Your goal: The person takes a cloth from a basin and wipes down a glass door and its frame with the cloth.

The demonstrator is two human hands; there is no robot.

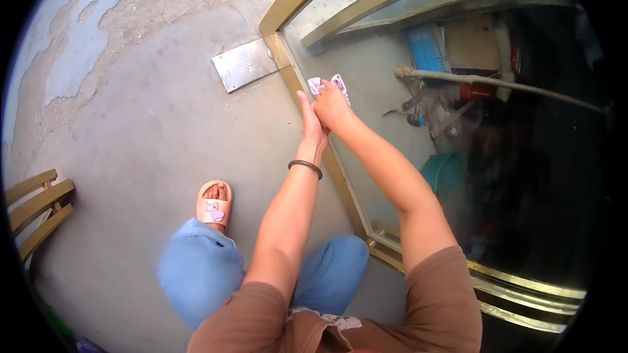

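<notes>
A glass door (376, 157) with a gold-coloured metal frame (286, 59) stands ajar in front of me. My right hand (332, 106) is closed on a white-and-pink cloth (339, 82) and presses it to the glass near the frame's upright. Beside it, my left hand (313, 125), below a dark bracelet on the wrist, rests along the frame with its fingers stretched out; part of it is hidden behind the right hand.
A metal plate (243, 65) lies on the concrete floor (137, 137) past the door. Gold slats (42, 206) stand at the left edge. Through the glass show a wooden stick (497, 81), cardboard (472, 42) and a green object (442, 173). My sandalled foot (214, 204) is on the floor.
</notes>
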